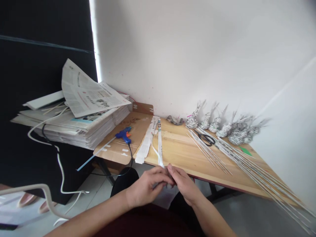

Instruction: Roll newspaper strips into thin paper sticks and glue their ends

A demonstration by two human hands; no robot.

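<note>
Both of my hands meet in front of the table's near edge, over my lap. A long newspaper strip (160, 141) runs from the tabletop down into them. My left hand (150, 186) has its fingers bent and pinched on the strip's near end. Against it, my right hand (181, 184) is closed, thumb on top, at the same end of the strip. The fingers hide how that end is folded or rolled. Just left of the strip lies a stack of cut newspaper strips (146, 141) on the table.
A blue glue gun (123, 134) with a long glue stick rests on cardboard (111, 154). Newspapers (81, 131) are piled at left. Black scissors (208, 140), rolled paper sticks (249, 164) and several woven paper pieces (223, 130) lie right on the wooden table (175, 144).
</note>
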